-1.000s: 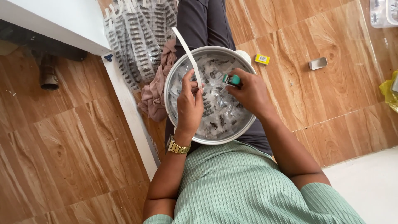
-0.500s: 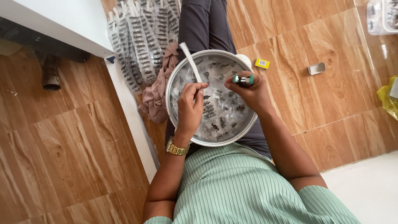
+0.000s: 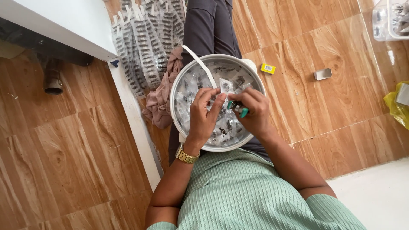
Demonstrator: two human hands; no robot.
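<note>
Floor (image 3: 76, 162) is wood-look tile w/ thin grout lines, brown all over. Small yellow box (image 3: 268, 68) sits on it just right of the person's leg, and a little open grey box (image 3: 322, 74) a bit further right. Yellow plastic bag (image 3: 395, 106) at the right edge, clear tub (image 3: 390, 19) in the top right corner. Strips of small packets (image 3: 142, 47) are spread along the top, btw the white ledge and the leg. Bottom right corner goes white.

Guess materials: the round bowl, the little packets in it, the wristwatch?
Bowl: likely metal, pale grey with a rolled rim and dull sheen; enamel is possible. Packets: clear glossy plastic film, the dark contents show through. Watch on the left wrist: gold-coloured metal link band, shiny.
</note>
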